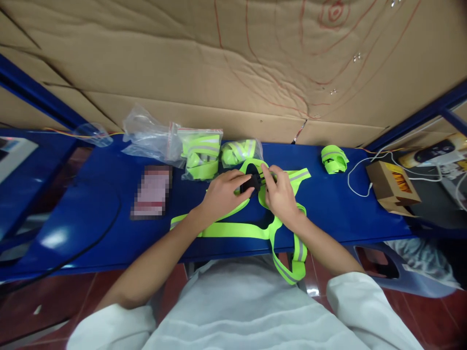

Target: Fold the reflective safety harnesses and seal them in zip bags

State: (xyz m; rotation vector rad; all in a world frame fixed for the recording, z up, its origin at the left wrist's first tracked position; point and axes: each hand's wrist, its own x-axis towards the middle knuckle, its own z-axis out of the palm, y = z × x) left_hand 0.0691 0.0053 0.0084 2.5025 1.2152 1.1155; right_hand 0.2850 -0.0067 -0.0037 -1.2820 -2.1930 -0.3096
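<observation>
Faces a blue table (335, 204) backed by cardboard sheeting (146, 63), above red floor tiles (82, 301). Holds one black buckle (250, 183) in the left hand (224, 194); pinches, apparently, its other end in the right hand (282, 197). Mid-table, looped over the front edge: one neon-yellow reflective harness (237, 230). Along the back edge, two bagged bundles (202, 158) (239, 151) and one loose roll (333, 159); at the right edge, one cardboard box (394, 187).

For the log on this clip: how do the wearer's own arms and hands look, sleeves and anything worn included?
The left hand and right hand are ungloved, with no rings visible on the fingers. No watch or bracelet shows at either wrist. The left sleeve and right sleeve are loose, plain and pale, whitish, ending around the elbows; the forearms are bare, without visible markings.
</observation>
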